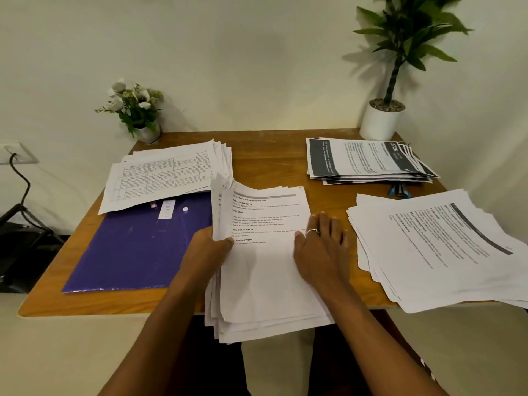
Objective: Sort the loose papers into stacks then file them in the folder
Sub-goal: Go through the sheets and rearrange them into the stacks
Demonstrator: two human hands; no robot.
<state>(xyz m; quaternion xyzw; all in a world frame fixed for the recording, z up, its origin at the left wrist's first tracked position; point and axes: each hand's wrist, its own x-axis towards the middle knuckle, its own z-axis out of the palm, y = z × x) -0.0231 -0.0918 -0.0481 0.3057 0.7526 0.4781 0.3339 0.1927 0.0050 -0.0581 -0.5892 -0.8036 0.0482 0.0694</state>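
Centre stack [265, 270] sat at the near rim of the table [271, 158], its lower part hanging past the edge toward the person. Left grip [210, 248] clasped the stack's left edge, thumb on top, sheets there lifted and fanned. Right grip [323, 247] was released, fingers straight, lying flat on the right edge. Purple folder [134, 250] lay closed just left, its far end under the tabular stack [160, 175].

Risks, as judged:
- The fanned edge looked loosely held; easing the clasp could let sheets slide off the overhang to the floor.
- The right-hand stack [428, 252] also overhung, near the right forearm; a brush might tip it.
- Pulling the folder free would likely drag the tabular sheets.
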